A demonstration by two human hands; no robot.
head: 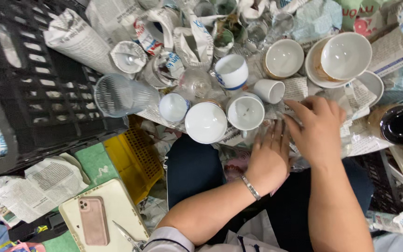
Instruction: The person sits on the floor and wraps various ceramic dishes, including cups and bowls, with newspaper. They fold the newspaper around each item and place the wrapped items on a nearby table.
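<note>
Where the head camera looks straight down, the work surface is a spread of newspaper sheets (299, 88) crowded with crockery: a white cup with a blue band (232, 71), a small white cup lying on its side (270, 90), two white cups standing rim-up (245, 111) and (173, 107), an upturned white bowl (205, 122), and wider white bowls (346, 55) stacked at the upper right. A clear ribbed glass (120, 94) lies tilted against a black plastic crate (29, 88) on the left, with a yellow basket (134, 158) below it. Paper-wrapped bundles (78, 39) fill the top edge. Lower left, a phone in a pink case (93, 220) rests on a cream tray, scissors (127, 235) just beside it.

A dark glossy vessel (402, 123) is cut off by the right edge. Several clear glasses near the top are hard to tell apart from the paper around them.

Both forearms reach up from the bottom of the frame over dark trousers. The left hand (269, 156), a bracelet at its wrist, lies flat with fingers straight on the paper just below the cups, gripping nothing. The right hand (316, 128) lies palm-down beside it, touching it, fingers spread and slightly curled on the newspaper; whether anything is pinched underneath cannot be told.
</note>
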